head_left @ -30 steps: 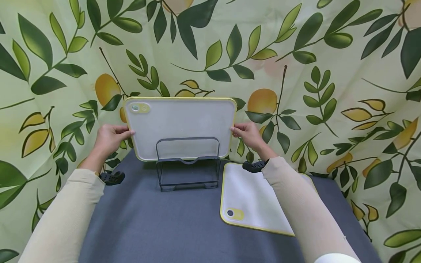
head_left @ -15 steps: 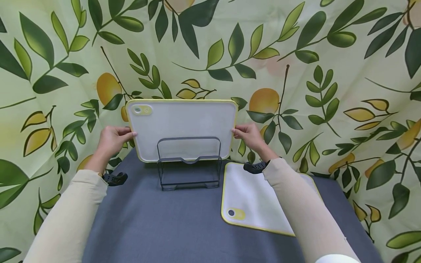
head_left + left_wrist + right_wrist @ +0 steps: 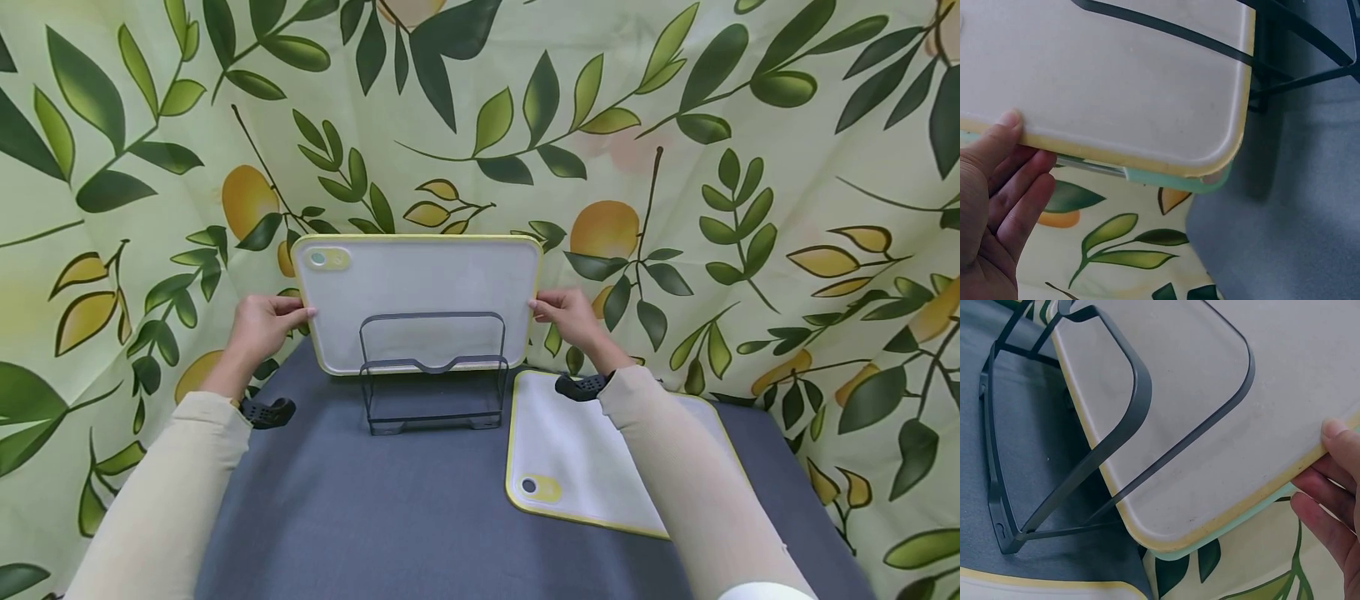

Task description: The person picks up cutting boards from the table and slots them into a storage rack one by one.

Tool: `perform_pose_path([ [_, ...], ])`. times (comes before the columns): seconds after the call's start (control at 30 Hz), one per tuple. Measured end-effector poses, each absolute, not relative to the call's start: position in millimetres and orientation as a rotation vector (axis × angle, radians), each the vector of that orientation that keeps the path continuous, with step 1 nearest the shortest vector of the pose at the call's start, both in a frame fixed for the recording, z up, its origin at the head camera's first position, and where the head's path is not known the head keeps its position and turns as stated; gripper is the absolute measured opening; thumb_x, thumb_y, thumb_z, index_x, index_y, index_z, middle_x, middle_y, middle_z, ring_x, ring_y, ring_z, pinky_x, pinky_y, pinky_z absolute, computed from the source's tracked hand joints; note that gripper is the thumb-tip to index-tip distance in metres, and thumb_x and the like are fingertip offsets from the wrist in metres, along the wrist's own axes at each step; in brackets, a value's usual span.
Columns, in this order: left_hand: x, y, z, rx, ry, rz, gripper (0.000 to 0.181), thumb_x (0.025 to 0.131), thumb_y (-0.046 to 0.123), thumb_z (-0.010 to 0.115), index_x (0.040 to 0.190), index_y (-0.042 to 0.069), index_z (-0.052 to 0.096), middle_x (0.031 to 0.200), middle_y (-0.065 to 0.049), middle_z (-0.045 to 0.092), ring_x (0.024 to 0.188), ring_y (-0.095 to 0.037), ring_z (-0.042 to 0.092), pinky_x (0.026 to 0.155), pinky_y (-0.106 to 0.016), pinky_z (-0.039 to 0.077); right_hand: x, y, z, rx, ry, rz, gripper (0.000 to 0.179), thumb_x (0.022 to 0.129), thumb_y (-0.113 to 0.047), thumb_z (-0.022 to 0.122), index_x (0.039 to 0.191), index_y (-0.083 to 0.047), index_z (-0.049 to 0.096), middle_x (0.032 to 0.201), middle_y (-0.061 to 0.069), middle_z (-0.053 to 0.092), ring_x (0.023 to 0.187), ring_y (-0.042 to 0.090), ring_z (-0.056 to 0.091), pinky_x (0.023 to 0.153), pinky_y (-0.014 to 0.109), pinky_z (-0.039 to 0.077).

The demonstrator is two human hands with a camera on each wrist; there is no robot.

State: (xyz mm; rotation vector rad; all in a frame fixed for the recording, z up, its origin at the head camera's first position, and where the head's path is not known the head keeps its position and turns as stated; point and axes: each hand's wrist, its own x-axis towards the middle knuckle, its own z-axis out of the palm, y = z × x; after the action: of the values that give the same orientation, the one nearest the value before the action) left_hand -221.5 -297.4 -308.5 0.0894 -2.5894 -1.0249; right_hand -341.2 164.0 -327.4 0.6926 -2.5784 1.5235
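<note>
A white cutting board [image 3: 420, 279] with a yellow rim stands nearly upright behind the front loops of a black wire rack [image 3: 432, 364]. My left hand [image 3: 258, 327] pinches its left edge, the thumb on the white face. On the opposite edge, my right hand [image 3: 567, 317] grips it the same way. In both wrist views a mint green edge [image 3: 1166, 179] shows behind the yellow rim; whether it is a second board or this board's back, I cannot tell. The board's lower edge appears behind the rack's wires in the right wrist view, where the rack [image 3: 1138, 406] looms close.
Another white, yellow-rimmed cutting board [image 3: 570, 450] lies flat on the grey-blue tabletop [image 3: 390, 508], right of the rack and partly under the right forearm. A leaf-and-fruit patterned cloth [image 3: 465, 75] hangs behind and around the table.
Both hands have lowered slightly, and the held cutting board has come down with them behind the rack. The rack and the flat board have stayed in place.
</note>
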Motion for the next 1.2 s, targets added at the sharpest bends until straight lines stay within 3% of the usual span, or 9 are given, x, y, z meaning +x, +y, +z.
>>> perform_pose_path([
  [0.17,-222,-297,-315,0.094,-2.604,-1.011,0.039,0.098,0.029,0.068,0.119,-0.004,0.073,0.110,-0.024,0.074,0.080,0.003,0.059,0.073,-0.021,0.049,-341,163,-336,0.675,-2.587,1.534,0.029,0.101,-0.015,0.063,0.116,0.008,0.072,0.116,0.027,0.071,0.105,0.047,0.069,0.090,0.041,0.059],
  [0.47,-221,-296,-324,0.092,-2.602,-0.982,0.035,0.096,0.026,0.072,0.116,-0.003,0.074,0.109,-0.023,0.074,0.078,0.006,0.054,0.065,-0.018,0.045,-336,161,-345,0.603,-2.629,1.526,0.029,0.102,-0.014,0.062,0.119,0.008,0.071,0.116,0.027,0.071,0.102,0.044,0.071,0.092,0.047,0.058],
  [0.7,-223,-296,-329,0.122,-2.618,-0.958,0.036,0.096,0.025,0.071,0.117,-0.004,0.073,0.110,-0.025,0.074,0.081,-0.011,0.059,0.064,-0.024,0.046,-337,160,-347,0.606,-2.642,1.535,0.032,0.102,-0.017,0.061,0.123,0.005,0.070,0.121,0.025,0.070,0.105,0.041,0.071,0.093,0.047,0.058],
  [1.03,-229,-290,-336,0.114,-2.540,-1.082,0.037,0.097,0.021,0.070,0.122,-0.005,0.070,0.113,-0.026,0.072,0.072,0.014,0.054,0.062,-0.010,0.045,-336,158,-349,0.528,-2.638,1.559,0.033,0.103,-0.018,0.060,0.126,0.004,0.068,0.121,0.025,0.070,0.106,0.039,0.070,0.092,0.044,0.058],
  [1.13,-229,-289,-339,0.125,-2.521,-1.095,0.037,0.097,0.021,0.070,0.124,-0.005,0.069,0.114,-0.026,0.072,0.073,0.011,0.058,0.062,-0.007,0.045,-333,155,-349,0.493,-2.643,1.545,0.035,0.104,-0.020,0.058,0.128,0.004,0.067,0.121,0.026,0.070,0.107,0.039,0.069,0.094,0.045,0.058],
  [1.2,-230,-289,-342,0.120,-2.522,-1.070,0.038,0.098,0.021,0.068,0.124,-0.006,0.069,0.114,-0.027,0.072,0.079,0.000,0.066,0.062,-0.007,0.045,-332,156,-350,0.485,-2.654,1.491,0.036,0.105,-0.021,0.057,0.128,0.003,0.067,0.121,0.026,0.070,0.107,0.039,0.069,0.092,0.045,0.058],
])
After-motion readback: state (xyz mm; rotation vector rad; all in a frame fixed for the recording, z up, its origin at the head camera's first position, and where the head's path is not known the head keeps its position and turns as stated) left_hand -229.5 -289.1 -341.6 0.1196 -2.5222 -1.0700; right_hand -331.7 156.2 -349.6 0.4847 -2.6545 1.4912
